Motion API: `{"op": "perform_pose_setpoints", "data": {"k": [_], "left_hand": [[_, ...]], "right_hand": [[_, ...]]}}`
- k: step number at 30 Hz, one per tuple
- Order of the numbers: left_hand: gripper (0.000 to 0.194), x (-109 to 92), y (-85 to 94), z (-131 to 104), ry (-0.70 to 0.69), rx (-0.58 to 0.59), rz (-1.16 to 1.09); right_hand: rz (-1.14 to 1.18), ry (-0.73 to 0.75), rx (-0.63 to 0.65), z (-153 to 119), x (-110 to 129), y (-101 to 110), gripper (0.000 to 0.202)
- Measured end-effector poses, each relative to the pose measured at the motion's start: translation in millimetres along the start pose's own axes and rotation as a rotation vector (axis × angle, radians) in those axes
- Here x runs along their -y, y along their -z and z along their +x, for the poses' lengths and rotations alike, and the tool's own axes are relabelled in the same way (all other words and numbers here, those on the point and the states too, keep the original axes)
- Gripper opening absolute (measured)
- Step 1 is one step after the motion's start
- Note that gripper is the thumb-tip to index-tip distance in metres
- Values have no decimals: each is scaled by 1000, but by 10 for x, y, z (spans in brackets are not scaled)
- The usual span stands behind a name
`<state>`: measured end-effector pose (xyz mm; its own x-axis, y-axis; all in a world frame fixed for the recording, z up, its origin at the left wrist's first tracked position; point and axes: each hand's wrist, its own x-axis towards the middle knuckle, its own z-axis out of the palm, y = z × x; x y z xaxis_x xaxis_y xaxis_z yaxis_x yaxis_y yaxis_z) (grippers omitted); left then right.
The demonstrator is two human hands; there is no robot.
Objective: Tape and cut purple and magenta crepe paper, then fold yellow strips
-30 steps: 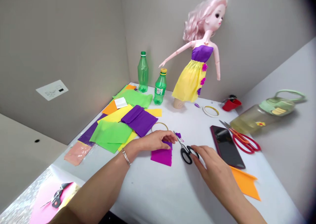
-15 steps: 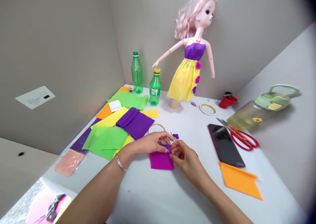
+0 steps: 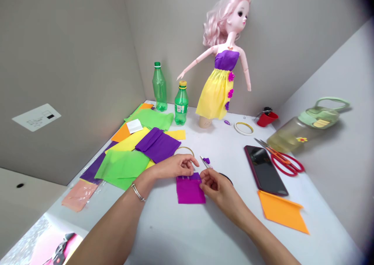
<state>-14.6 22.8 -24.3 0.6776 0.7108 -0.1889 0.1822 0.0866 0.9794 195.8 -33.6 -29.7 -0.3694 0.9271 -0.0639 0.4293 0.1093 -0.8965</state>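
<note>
A magenta piece of cloth [image 3: 191,191] lies on the table, with a purple strip [image 3: 194,176] along its top edge. My left hand [image 3: 179,165] hovers over the top of that strip, its fingers curled and apart, holding nothing that shows. At the right edge of the cloth is my right hand [image 3: 214,183], fingers curled together; what they grip is too small to make out. Just beyond the hands lie scissor blades [image 3: 205,162] beside a purple scrap [image 3: 207,160], the scissors' handles hidden behind my right hand.
Folded cloths, one purple [image 3: 159,144] and one green [image 3: 122,167], lie at left. Behind stand green bottles [image 3: 181,105] and a doll [image 3: 217,88]. On the right are a phone [image 3: 265,171], red scissors [image 3: 288,162], orange cloth [image 3: 283,212] and a tilted water bottle [image 3: 298,130].
My left fingers have come off the purple strip and loosened. More of the strip now shows, lying flatter along the magenta cloth. The whole view has shifted slightly.
</note>
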Motion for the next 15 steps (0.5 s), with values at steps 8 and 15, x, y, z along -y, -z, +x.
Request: {"op": "perform_pose_setpoints", "data": {"k": [8,15], "left_hand": [[33,6,-17,-9,20,-53,16],[20,-19,-45,20,-97,-210,-7]], "right_hand": [[-510,2,-136,-152,15,453,16],[-998,211,-162,-195,-228,380,18]]}}
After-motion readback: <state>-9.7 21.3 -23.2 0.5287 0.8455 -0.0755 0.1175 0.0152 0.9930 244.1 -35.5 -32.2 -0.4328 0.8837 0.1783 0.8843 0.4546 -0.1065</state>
